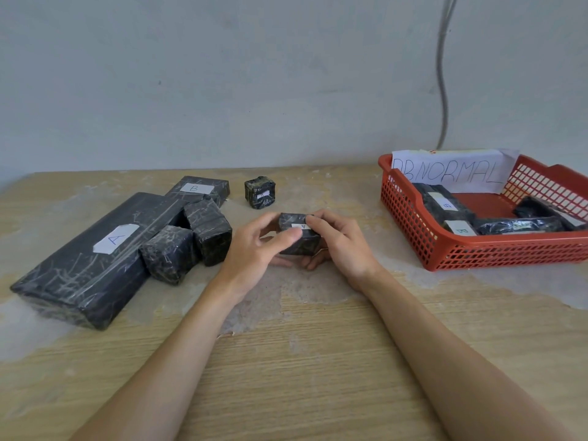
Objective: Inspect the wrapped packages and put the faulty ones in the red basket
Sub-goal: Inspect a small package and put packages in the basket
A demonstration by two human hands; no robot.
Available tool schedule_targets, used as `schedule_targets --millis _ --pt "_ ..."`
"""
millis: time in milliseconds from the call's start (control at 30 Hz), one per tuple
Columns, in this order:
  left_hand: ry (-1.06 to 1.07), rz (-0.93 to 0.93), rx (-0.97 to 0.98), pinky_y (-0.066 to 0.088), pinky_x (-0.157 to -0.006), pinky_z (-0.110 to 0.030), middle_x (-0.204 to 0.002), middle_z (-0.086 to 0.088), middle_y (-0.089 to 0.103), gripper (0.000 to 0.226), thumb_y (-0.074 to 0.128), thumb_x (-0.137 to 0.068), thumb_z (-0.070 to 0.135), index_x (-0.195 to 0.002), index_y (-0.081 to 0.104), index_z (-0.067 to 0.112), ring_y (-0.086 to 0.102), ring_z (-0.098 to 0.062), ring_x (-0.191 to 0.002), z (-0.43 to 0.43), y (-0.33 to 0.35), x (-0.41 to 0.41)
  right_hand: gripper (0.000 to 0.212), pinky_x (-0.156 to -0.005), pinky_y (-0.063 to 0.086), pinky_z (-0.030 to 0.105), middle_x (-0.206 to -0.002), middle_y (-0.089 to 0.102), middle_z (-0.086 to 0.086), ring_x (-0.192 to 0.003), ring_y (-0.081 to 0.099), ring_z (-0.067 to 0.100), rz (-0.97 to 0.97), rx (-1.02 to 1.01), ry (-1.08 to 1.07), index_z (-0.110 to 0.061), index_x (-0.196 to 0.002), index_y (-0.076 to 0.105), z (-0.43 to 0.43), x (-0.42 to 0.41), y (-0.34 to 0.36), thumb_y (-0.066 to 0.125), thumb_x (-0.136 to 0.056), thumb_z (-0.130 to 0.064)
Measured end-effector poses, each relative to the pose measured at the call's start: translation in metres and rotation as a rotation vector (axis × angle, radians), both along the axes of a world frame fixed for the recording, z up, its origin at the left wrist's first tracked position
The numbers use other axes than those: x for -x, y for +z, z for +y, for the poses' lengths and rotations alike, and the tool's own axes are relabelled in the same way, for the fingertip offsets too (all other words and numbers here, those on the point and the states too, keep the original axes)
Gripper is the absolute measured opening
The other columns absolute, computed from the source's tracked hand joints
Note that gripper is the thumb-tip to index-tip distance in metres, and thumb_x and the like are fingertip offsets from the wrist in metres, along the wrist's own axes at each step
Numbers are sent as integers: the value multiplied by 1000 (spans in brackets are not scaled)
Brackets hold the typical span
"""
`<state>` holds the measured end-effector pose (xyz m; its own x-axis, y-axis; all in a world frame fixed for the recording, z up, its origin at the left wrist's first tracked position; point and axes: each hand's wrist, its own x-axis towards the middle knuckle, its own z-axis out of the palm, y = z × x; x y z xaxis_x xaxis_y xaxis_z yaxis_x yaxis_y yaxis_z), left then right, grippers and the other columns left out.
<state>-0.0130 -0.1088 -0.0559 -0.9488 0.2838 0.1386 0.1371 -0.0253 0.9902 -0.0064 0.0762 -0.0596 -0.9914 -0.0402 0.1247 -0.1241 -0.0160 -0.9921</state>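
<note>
The small wrapped package [299, 238] is sitting in the head view at the middle of the table [318, 361], lifted just above the wood, with the red basket [509, 254] well apart on the right. The left hand [257, 246] is pinching its left end and the right hand [337, 243] is pinching its right end, thumbs on top and fingers curling underneath. Its long axis is running roughly left to right between the hands, and its white label [301, 226] is facing up toward the camera. The inspection step is probably best done by turning it slowly about that long axis, shifting the thumbs so no face or seam is hiding, and checking the wrap for tears before deciding on the basket.
</note>
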Motion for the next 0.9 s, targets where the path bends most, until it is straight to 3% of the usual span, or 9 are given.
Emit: schedule_targets --millis 167,267,400,533,667,767,900 --pt "79 44 -46 64 -90 -53 -113 -7 78 47 75 -89 42 -135 72 32 77 -24 -107 1 1 2 40 -62 63 42 -108 76 17 -96 74 32 38 -4 15 -11 -126 72 2 -3 1 61 -103 -42" --pt "157 80 -27 60 -98 -47 -112 3 80 31 72 -96 46 -126 77 37 75 -18 -110 0 0 3 34 -59 61 39 -106 76 14 -87 74 27 95 16 49 -16 -133 67 1 -4 -2 71 -99 -20" --pt "118 49 -40 63 -94 -52 -113 -1 80 27 71 -100 40 -123 78 30 75 -25 -113 1 -1 2 23 -60 62 40 -103 75 20 -78 70 29 104 11 -26 -9 -125 69 0 0 -3 67 -103 -5" --pt "125 67 -27 65 -89 -44 -108 -2 82 25 73 -99 14 -119 80 27 78 -23 -104 4 -1 2 22 -65 64 42 -110 71 29 -85 70 34 104 20 -40 -11 -122 70 -1 1 -4 69 -100 -11" --pt "135 79 -19 65 -84 -36 -106 2 82 24 74 -98 14 -115 81 30 78 -20 -102 4 -2 1 29 -61 60 37 -119 70 16 -90 75 26 133 -10 -27 -14 -119 70 -1 0 -4 75 -91 -14" --pt "137 79 2 64 -82 -32 -106 2 82 21 74 -98 17 -114 81 30 77 -19 -102 3 -3 3 22 -57 57 34 -113 72 8 -85 75 24 137 -12 -20 -14 -111 71 -1 0 -5 77 -94 -3" --pt "123 80 28 63 -88 -39 -104 1 82 23 76 -97 14 -110 82 32 77 -20 -102 0 -4 5 3 -55 59 35 -101 73 9 -83 73 23 131 33 -26 -16 -98 74 0 1 -3 71 -97 -16"
